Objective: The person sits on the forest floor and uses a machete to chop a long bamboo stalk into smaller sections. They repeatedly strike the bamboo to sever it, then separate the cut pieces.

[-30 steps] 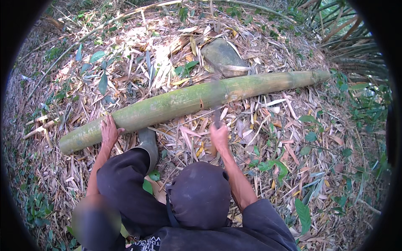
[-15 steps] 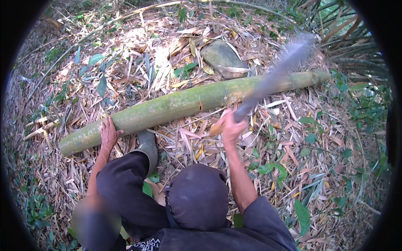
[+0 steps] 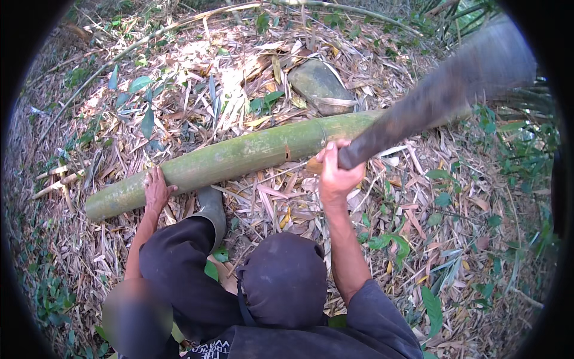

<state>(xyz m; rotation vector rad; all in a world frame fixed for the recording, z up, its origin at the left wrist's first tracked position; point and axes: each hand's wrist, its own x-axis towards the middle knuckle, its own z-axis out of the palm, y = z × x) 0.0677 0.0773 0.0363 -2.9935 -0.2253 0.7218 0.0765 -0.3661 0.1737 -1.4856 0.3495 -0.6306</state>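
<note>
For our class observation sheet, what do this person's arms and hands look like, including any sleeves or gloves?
The left hand and right hand are ungloved, with bare forearms. The right sleeve is dark and short, ending above the forearm; the left sleeve cannot be clearly made out.

From where I sit at the remote controls, the only lettering I can make out is white print (image 3: 206, 349) on the dark shirt (image 3: 299, 344), low in the head view and a little left of the middle. It is set in capitals, bright against the shirt, in short lines stacked one above another at a slight slant. The letters are small and run down close to the lower edge, so I can follow them only in part.
</note>
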